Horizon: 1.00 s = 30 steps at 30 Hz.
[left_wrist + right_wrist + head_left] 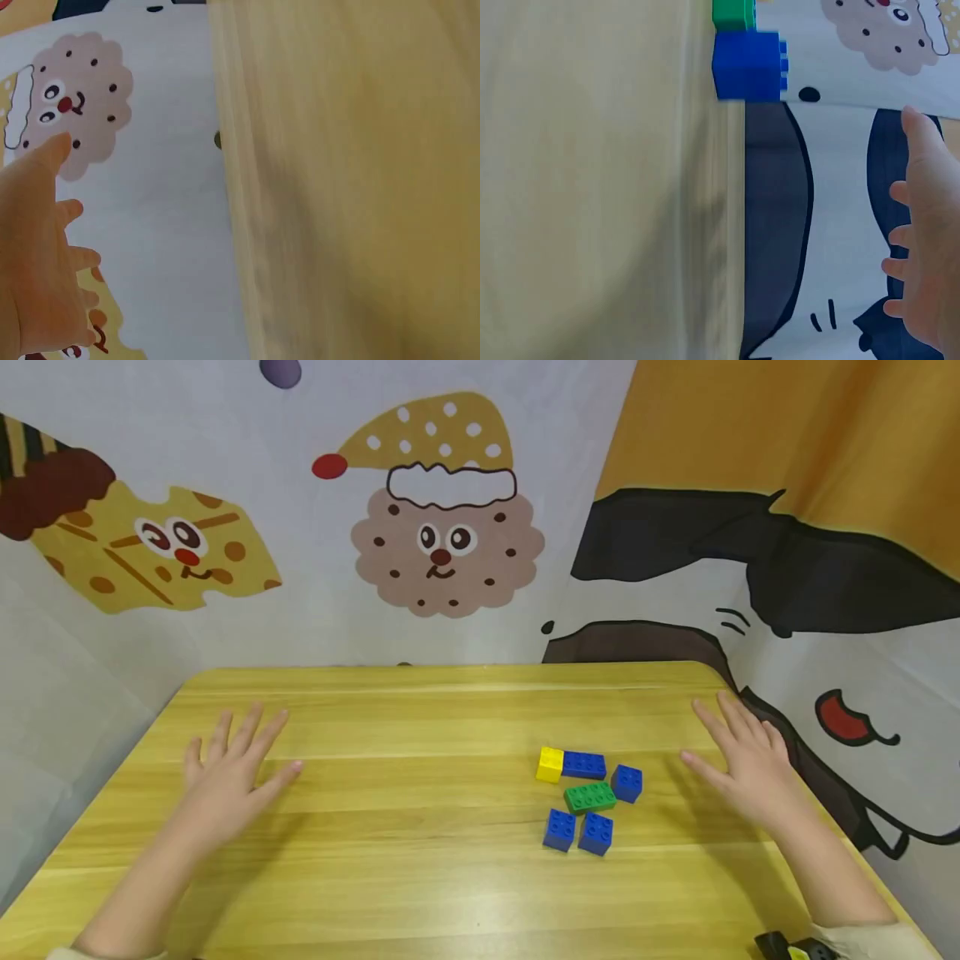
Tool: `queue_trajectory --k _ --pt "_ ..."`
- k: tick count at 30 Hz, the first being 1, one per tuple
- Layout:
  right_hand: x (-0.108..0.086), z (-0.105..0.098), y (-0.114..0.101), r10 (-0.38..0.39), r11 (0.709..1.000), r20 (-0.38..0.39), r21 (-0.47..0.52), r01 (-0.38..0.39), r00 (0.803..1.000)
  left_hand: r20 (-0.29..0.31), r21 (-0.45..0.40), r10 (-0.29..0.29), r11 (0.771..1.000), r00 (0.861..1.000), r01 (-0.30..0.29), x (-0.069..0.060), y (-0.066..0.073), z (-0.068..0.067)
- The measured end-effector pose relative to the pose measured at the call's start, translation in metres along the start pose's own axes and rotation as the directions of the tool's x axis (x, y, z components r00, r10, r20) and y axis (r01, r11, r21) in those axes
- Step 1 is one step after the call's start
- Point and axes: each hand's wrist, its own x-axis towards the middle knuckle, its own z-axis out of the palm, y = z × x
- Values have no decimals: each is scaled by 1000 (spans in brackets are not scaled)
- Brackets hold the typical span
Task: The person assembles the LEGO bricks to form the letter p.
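Observation:
Both hands hover over the table with fingers spread, holding nothing. The left hand (228, 785) is over the left side, well apart from the bricks. Nearer to them, the right hand (750, 768) is to the right of the group. That group has a yellow brick (550, 765) touching a long blue brick (584, 765), a green brick (590, 797) in front, a square blue brick (627, 783) at its right, and two square blue bricks (559, 830) closest to me. In the right wrist view, a blue brick (748, 66) hides part of the green brick (732, 13).
The wooden table (375, 860) has its back edge near a wall cloth (300, 635) printed with cartoon figures. A black device (797, 947) is at the right sleeve, by the bottom of the head view.

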Motion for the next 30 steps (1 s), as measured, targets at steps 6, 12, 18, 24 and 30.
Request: queue_trajectory --k 6,12,18,24,30 --pt "-9 3 -21 -24 994 -104 101 34 994 -68 -74 42 996 997 -47 -4 21 14" --pt "-17 9 -36 -48 975 -195 204 89 980 -109 -175 79 980 991 -98 -5 39 28" --pt "-22 14 -51 -61 935 -232 328 137 971 -143 -282 108 949 984 -145 -3 58 38" --pt "-27 19 -63 -21 877 -229 464 128 973 -170 -397 127 899 977 -186 0 74 49" --pt "-30 30 -69 -44 834 -266 520 182 963 -165 -481 150 851 975 -213 3 90 65"
